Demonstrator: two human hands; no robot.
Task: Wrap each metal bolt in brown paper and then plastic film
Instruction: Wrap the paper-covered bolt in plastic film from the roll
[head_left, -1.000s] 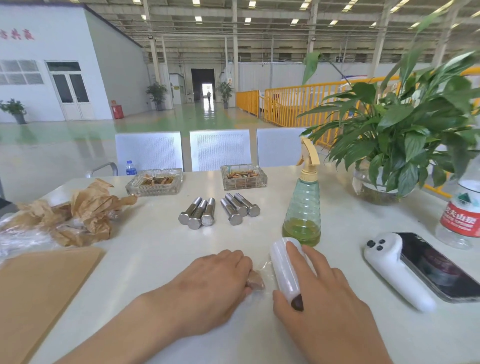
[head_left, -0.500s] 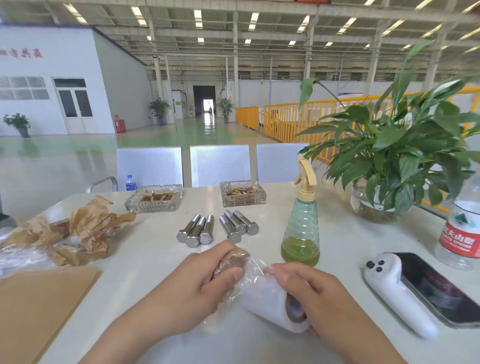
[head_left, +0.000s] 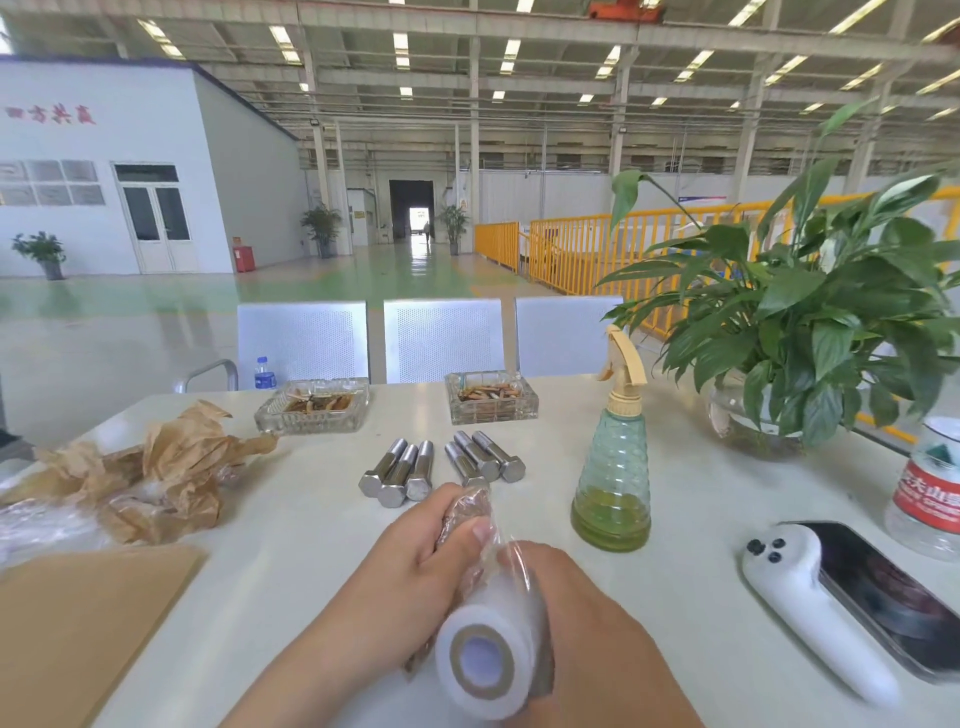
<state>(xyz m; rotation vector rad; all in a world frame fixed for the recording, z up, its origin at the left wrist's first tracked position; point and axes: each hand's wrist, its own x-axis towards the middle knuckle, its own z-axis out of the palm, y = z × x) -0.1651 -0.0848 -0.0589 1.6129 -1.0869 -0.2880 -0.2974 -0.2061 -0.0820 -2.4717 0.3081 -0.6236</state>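
Observation:
My left hand (head_left: 415, 561) grips a paper-wrapped bolt (head_left: 465, 512), lifted above the table with clear film clinging to it. Beside it, my right hand (head_left: 582, 608) holds the white roll of plastic film (head_left: 485, 657), its open core facing me. A stretch of film (head_left: 506, 551) runs from the roll to the wrapped bolt. Several bare metal bolts (head_left: 397, 473) lie in two groups mid-table, the second group (head_left: 485, 460) to the right. A flat brown paper sheet (head_left: 78, 613) lies at front left.
Crumpled brown paper and film (head_left: 156, 478) heap at left. Two glass ashtrays (head_left: 311, 410) (head_left: 491, 397) stand behind the bolts. A green spray bottle (head_left: 613, 483), potted plant (head_left: 810, 338), water bottle (head_left: 930, 493), white controller (head_left: 810, 597) and phone (head_left: 888, 592) fill the right.
Both hands rose off the table. The left hand lifted the wrapped bolt upright; the right turned the roll so its core faces me, pulling film around the bolt.

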